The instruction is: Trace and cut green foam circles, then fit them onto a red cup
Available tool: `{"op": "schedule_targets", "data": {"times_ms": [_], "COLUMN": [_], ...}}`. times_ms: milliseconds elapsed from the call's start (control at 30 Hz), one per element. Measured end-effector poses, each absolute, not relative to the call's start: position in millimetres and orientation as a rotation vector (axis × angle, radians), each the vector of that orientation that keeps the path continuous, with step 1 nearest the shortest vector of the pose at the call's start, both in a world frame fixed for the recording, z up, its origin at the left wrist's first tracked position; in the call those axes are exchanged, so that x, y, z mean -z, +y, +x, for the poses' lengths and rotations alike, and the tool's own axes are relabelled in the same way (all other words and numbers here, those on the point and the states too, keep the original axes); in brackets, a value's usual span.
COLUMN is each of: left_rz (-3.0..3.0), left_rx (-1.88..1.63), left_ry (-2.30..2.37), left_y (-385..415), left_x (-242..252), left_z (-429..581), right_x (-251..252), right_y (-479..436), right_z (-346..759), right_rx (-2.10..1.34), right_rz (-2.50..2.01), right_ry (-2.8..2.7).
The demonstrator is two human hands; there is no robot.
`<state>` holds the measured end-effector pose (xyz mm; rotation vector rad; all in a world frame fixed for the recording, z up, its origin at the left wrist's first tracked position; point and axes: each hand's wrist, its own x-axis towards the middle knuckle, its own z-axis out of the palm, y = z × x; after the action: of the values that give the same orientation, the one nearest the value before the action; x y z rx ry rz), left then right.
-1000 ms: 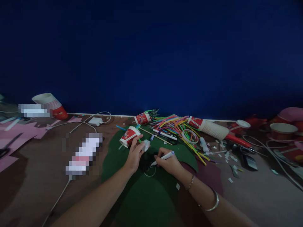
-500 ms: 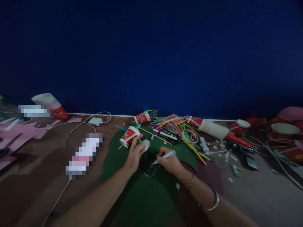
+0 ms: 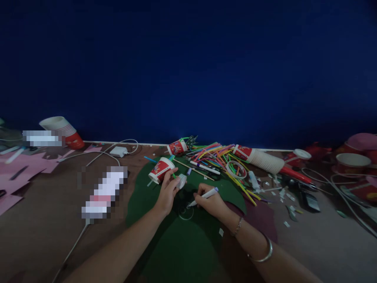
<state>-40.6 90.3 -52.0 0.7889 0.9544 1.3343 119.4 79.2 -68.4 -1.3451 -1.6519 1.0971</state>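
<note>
My right hand (image 3: 207, 198) is closed around a white marker (image 3: 210, 192) with a purple end, its tip down on the dark green paper (image 3: 182, 251). White circle lines (image 3: 186, 218) show on the paper by the tip. My left hand (image 3: 167, 194) has its fingers bent around a small pale object (image 3: 182, 181) whose kind I cannot make out. A thin green straw (image 3: 174, 175) shows at those fingers. Just behind them a red and white paper cup (image 3: 161, 169) lies tilted; I cannot tell whether the fingers touch it.
Colourful straws (image 3: 218, 153) lie behind my hands, with a tape roll (image 3: 236, 169) and a stack of paper cups (image 3: 265, 160) to their right. Paper scraps (image 3: 290, 196) are scattered at right. Pink paper (image 3: 26, 169), a white cable (image 3: 72, 243) and a charger (image 3: 118, 151) are at left.
At far left, the pink paper and the dark scissors on it have shifted leftward. My two hands and the marker stay almost in place.
</note>
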Motion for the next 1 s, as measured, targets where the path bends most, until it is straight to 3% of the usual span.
{"op": "schedule_targets", "data": {"times_ms": [1000], "left_rz": [0.800], "left_rx": [-1.335], "left_ry": [0.962], "left_y": [89.5], "left_x": [51.9], "left_z": [-40.9], "right_x": [70.7], "right_y": [80.2], "right_z": [119.1], "right_rx": [-1.003], "right_rz": [-1.386], "right_ry": [-1.655]}}
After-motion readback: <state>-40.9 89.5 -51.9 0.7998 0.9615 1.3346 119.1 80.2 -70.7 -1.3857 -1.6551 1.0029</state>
